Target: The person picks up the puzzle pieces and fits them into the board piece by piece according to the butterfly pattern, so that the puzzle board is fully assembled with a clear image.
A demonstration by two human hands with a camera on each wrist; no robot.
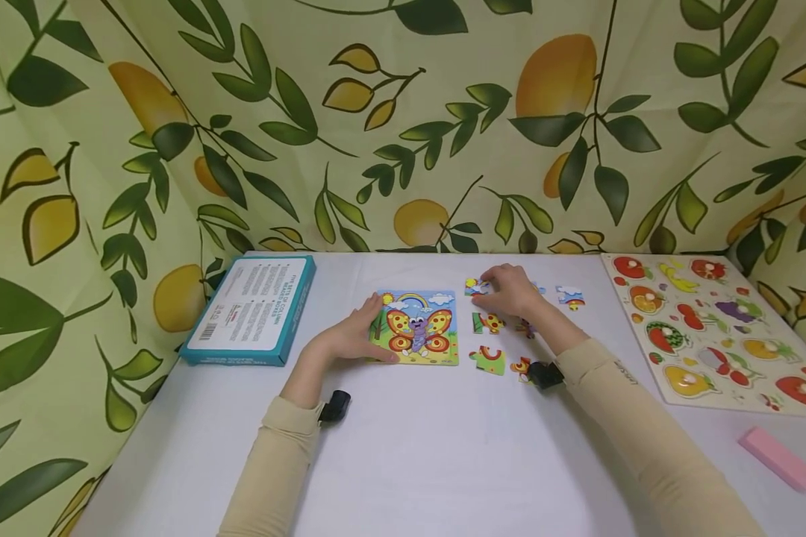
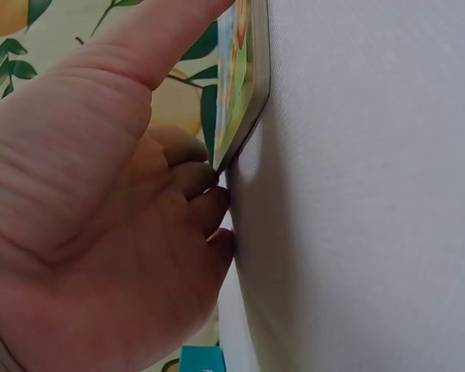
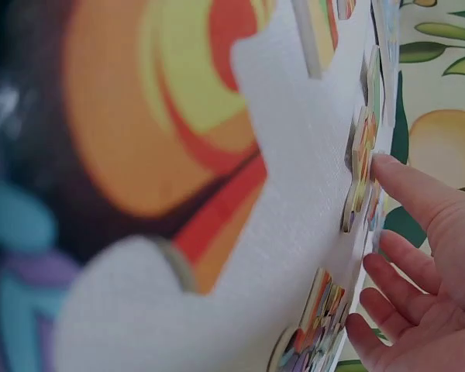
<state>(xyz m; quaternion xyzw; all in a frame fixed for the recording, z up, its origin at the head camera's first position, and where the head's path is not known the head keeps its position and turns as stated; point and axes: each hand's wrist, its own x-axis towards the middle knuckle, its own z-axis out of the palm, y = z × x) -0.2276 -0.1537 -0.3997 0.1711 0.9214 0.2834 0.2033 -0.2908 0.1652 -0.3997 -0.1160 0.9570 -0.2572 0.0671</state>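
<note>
A small butterfly picture puzzle (image 1: 419,332) lies flat on the white table. My left hand (image 1: 345,335) grips its left side, thumb at the lower edge and fingers at the upper left corner; the left wrist view shows the thumb and curled fingers (image 2: 194,178) at the board's edge. To the right lie several loose puzzle pieces. My right hand (image 1: 513,291) holds the piece with a sun and cloud (image 1: 473,286) between thumb and fingertips. Nearby are a green-and-red piece (image 1: 489,323), a green piece with a red arc (image 1: 489,359) and a sky piece (image 1: 569,296). My right arm partly hides other pieces.
A teal-edged box (image 1: 248,309) lies at the left. On the right is a fruit peg board (image 1: 719,335), with a pink block (image 1: 777,458) in front of it. A leaf-and-fruit patterned curtain (image 1: 403,149) encloses the table's back and sides.
</note>
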